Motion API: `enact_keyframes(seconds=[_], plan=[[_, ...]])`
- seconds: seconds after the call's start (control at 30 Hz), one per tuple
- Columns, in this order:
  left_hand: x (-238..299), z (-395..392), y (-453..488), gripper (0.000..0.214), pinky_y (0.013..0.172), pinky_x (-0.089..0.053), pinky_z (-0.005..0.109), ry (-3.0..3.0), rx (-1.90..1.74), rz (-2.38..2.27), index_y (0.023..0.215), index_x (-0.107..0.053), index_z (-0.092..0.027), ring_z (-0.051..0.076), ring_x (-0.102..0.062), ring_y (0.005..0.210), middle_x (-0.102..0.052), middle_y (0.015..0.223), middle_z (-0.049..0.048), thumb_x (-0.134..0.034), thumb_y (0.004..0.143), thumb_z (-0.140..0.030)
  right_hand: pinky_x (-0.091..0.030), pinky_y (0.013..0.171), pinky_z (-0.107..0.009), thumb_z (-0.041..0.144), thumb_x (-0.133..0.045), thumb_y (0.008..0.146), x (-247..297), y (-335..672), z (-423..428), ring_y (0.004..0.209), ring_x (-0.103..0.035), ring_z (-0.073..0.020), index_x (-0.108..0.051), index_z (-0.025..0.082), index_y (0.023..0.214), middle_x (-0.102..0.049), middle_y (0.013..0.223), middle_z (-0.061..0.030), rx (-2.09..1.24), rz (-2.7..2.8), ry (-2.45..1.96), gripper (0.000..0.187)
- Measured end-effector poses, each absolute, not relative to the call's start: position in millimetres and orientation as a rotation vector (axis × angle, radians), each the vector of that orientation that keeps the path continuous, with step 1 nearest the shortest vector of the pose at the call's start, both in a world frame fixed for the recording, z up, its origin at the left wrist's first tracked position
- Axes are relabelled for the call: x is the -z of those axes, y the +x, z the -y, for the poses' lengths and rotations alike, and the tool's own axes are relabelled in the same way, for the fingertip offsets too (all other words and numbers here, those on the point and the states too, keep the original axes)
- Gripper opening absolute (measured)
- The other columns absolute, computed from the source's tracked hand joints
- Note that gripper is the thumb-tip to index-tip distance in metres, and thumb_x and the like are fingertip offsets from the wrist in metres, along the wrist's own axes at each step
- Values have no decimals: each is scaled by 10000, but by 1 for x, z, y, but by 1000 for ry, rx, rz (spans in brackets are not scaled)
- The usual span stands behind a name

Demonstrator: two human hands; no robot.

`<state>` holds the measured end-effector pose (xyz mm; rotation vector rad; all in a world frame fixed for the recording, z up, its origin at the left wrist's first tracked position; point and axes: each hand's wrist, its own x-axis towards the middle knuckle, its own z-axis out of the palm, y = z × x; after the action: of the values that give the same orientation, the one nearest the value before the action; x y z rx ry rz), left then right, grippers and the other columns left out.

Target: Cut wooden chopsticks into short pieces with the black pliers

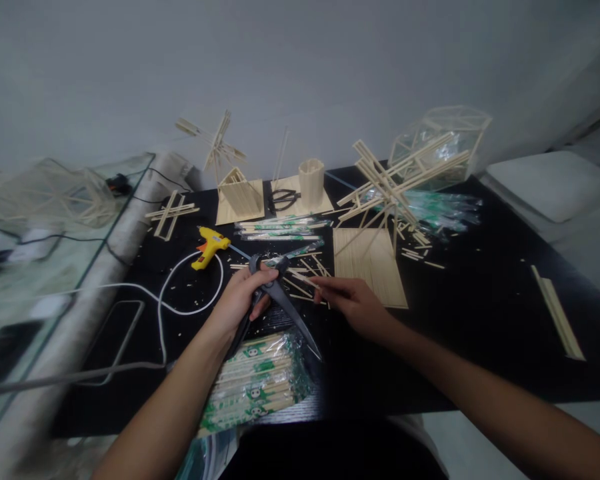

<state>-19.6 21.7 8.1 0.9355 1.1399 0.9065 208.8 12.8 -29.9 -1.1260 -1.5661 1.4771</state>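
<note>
My left hand (243,293) is closed around a pair of large dark scissors (291,310) near the handles. One long blade angles down to the right over a bundle of wrapped chopsticks (253,387). My right hand (355,303) pinches the end of a thin wooden stick (304,277), just right of the scissors' handles. Several loose sticks (300,289) lie scattered behind and beneath it. Just beyond my right hand lies a flat wooden panel (380,280) made of sticks laid side by side.
Left lies a yellow glue gun (210,247) with a white cord (163,320). Along the back stand a windmill-like stick frame (387,183), a round stick cup (311,183), a triangular stick holder (240,193) and black pliers (284,198). Stick strips (557,317) lie far right.
</note>
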Motion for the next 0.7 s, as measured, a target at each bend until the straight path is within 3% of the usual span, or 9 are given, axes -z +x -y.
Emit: enact_keyframes(seconds=[0.1,0.23,0.7], plan=[[-8,-22,-20,367,336,-215,167,942,-945,-1140,634,-471,-187,47,-281,249,-393,302,-72,-662,854,-411,-418,709,-294,293,-581,907,29,209,-13,710,-544,-154,-756,176,1225,-701,824,-26,-1525,1533,-1122,381],[-8,-21,-18,300,322,-177,167,930,-899,-1133,694,-510,-186,48,-272,238,-419,315,-82,-686,836,-383,-376,640,-279,301,-582,911,30,210,-13,634,-464,-126,-755,178,1228,-682,824,-25,-1570,1505,-1127,381],[-7,-21,-20,330,342,-217,170,956,-900,-1128,656,-491,-187,44,-282,248,-393,312,-83,-652,866,-383,-321,571,-274,315,-628,880,30,209,-14,601,-407,-115,-780,183,1164,-657,798,-29,-1652,1417,-1074,348]])
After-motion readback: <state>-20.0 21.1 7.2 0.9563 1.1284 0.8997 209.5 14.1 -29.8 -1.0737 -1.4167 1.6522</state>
